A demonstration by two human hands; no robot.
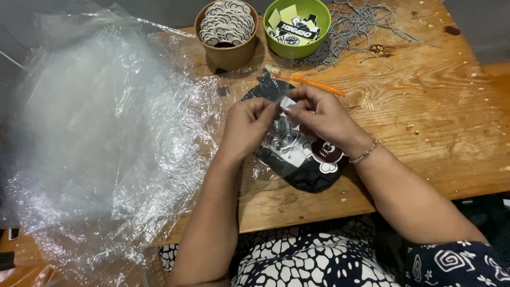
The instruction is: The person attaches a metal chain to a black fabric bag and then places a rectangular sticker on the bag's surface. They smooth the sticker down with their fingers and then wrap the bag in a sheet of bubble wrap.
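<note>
Fabric, black and folded, sits inside a clear plastic bag near the middle of the wooden table. A dark brown cartoon-face sticker with white teeth and a white bone shape lies on it at the bag's near right corner, and smaller white printed pieces show through the plastic just beside it. The far end of the bag reaches toward an orange pen lying on the table.

Both hands meet over the far half of the bag. The left hand comes in from the near left, fingers curled, its thumb and fingertips pinching a small white slip. The right hand, with a beaded bracelet on the wrist, reaches from the near right and pinches the same slip from the other side, so the fingertips of both hands nearly touch.

Farther off stand a brown cup filled with round white stickers and a green cup of mixed stickers. Grey cords lie scattered to the far right. Crumpled clear plastic sheets cover the left of the table.
</note>
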